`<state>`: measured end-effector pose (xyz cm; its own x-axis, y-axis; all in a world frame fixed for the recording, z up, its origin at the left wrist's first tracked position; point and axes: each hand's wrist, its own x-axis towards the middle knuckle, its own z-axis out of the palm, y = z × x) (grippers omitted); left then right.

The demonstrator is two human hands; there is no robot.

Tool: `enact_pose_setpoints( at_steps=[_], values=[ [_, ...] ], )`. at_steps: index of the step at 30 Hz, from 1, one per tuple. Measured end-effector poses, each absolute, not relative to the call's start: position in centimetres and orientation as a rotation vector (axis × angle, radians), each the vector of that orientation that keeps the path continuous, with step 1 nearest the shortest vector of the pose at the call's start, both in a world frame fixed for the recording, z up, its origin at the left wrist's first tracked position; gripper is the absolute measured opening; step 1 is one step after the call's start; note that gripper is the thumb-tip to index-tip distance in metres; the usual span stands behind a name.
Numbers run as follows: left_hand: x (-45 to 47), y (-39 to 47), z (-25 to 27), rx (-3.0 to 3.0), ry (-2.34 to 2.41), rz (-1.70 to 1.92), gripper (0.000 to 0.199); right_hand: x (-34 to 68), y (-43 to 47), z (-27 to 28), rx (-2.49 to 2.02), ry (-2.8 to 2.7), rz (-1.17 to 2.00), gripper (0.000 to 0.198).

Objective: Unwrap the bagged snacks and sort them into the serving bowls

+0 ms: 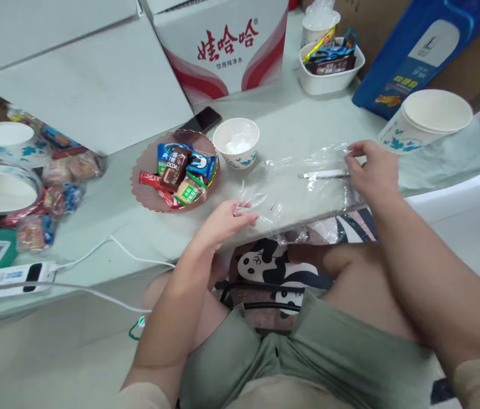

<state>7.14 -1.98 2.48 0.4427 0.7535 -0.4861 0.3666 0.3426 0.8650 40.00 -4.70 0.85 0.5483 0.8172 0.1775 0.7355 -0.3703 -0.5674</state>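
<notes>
Head view; plastic film [282, 192] lies between left hand [228, 221] and right hand [374, 170].

Clear film [280, 211] at the front edge of the desk [107, 210]: thin plastic, crinkled, glossy. Slim tool [327, 174]: smooth, metal-looking. Dish [146, 165]: ribbed translucent plastic, shiny rim. Wrappers [176, 169] inside: glossy. Cup [232, 157]: matt paper. Carton [231, 79], back edge: smooth printed cardboard. Desk surface: smooth, low sheen.

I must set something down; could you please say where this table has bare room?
The table is bare between the central paper cup and white tub, behind clear film, and between the snack plate and wrapped snacks. Film and a slim tool crowd the space between the left hand and the right hand.
</notes>
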Motion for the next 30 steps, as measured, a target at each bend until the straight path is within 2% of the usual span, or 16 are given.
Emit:
enact_pose_setpoints(
  at_steps=[2, 8, 12, 14, 17, 20, 22, 23, 26, 28, 30],
  values=[
    [6.9, -1.9, 2.5, 1.233, 1.140, 0.409, 0.030, 39.9, -4.5, 0.6, -2.206, -1.229, 0.150, 0.027],
    [6.4, -1.6, 2.5, 1.100, 1.181, 0.588, 0.026, 40.3, -4.2, 0.3, -2.217, -1.217, 0.144, 0.031],
    [6.3, -1.5, 2.0, 1.188, 1.226, 0.616, 0.022, 39.6, -5.1, 1.5, -2.029, -1.206, -0.258, 0.040],
    [6.3, -1.3, 1.5, 1.255, 1.233, 0.614, 0.020, 37.7, -6.0, 2.1, -1.815, -1.307, -0.400, 0.037],
    [6.5, -1.3, 1.1, 1.369, 1.296, 0.627, 0.022, 33.0, -6.7, 2.0, -1.544, -1.808, -0.131, 0.027],
    [7.0, -2.2, 1.3, 1.599, 1.503, 0.758, 0.032, 29.0, -6.3, 0.6, -1.557, -2.202, 0.171, 0.038],
    [7.6, -3.3, 1.7, 1.831, 1.620, 0.750, 0.022, 27.8, -5.8, -0.5, -1.661, -2.286, 0.255, 0.046],
    [8.0, -3.9, 1.8, 1.941, 1.642, 0.661, 0.024, 27.5, -5.6, -0.9, -1.715, -2.299, 0.285, 0.049],
    [9.3, -5.2, 1.8, 2.100, 1.677, 0.221, 0.050, 27.6, -5.5, -1.4, -1.814, -2.322, 0.380, 0.053],
    [9.8, -5.4, 1.7, 2.132, 1.708, 0.060, 0.047, 27.8, -5.5, -1.4, -1.832, -2.334, 0.431, 0.053],
    [9.7, -5.1, 1.8, 2.132, 1.676, 0.002, 0.036, 27.9, -5.5, -1.1, -1.835, -2.334, 0.467, 0.053]
  ],
)
